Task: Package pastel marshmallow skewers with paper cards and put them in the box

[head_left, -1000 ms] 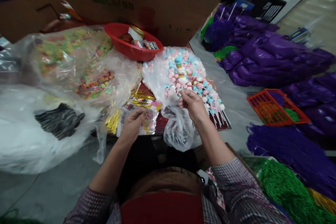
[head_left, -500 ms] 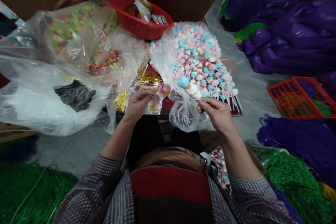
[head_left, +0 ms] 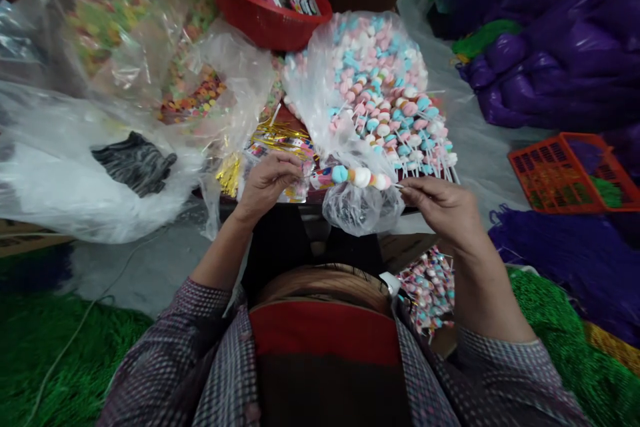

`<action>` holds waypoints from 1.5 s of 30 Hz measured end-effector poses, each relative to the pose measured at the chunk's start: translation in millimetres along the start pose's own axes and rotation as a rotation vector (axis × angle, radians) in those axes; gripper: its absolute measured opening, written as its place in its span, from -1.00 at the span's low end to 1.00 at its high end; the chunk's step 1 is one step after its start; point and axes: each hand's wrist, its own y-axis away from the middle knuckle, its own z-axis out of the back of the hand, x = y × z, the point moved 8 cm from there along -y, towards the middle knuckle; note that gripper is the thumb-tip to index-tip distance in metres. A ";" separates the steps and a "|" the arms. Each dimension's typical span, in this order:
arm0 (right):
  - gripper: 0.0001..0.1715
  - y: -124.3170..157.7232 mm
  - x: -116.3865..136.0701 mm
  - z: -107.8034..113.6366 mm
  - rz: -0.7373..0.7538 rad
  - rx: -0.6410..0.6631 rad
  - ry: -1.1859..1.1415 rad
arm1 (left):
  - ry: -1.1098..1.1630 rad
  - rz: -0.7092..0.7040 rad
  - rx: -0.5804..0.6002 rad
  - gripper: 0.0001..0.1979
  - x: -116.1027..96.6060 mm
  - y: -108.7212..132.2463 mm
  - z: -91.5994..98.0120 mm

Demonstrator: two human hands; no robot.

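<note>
My right hand (head_left: pixel 445 207) pinches the white stick of a marshmallow skewer (head_left: pixel 361 177), which lies level with blue, white and pink pieces in a row. Its blue end points left and meets a small printed clear wrapper (head_left: pixel 320 178). How far it sits inside the wrapper I cannot tell. Thumb and fingers of my left hand (head_left: pixel 267 185) are closed on the wrapper's other side. Below that hand lie printed wrappers (head_left: pixel 296 193) and gold twist ties (head_left: pixel 283 137). Beyond my right hand is a pile of marshmallow skewers (head_left: pixel 417 123).
A red basin (head_left: pixel 265 17) stands at the back. Clear bags of gummy rings (head_left: pixel 193 97) fill the left, beside a white bag (head_left: pixel 45 180). Wrapped skewers (head_left: pixel 430 287) are in a box by my right side. An orange basket (head_left: pixel 555 173) is at the right.
The skewer has turned from slanted to level, its blue end now at the wrapper. My right hand has moved right along with the stick. The view has tilted down slightly.
</note>
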 end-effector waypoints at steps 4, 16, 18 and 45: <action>-0.81 1.1 1.3 4.9 0.031 0.068 0.078 | -0.104 -0.059 0.063 -0.85 -0.8 0.4 -5.0; -0.81 10.3 -3.8 5.5 0.033 0.090 0.071 | -0.130 -0.053 0.050 -0.80 0.2 -0.3 -6.0; -0.79 12.1 -4.6 5.4 0.036 0.102 0.041 | -0.140 -0.064 0.047 -0.81 -0.7 -0.3 -6.2; -0.67 32.2 -21.3 -27.1 -0.163 0.029 -0.235 | -0.426 -0.228 0.135 -0.89 -36.1 -9.1 -32.2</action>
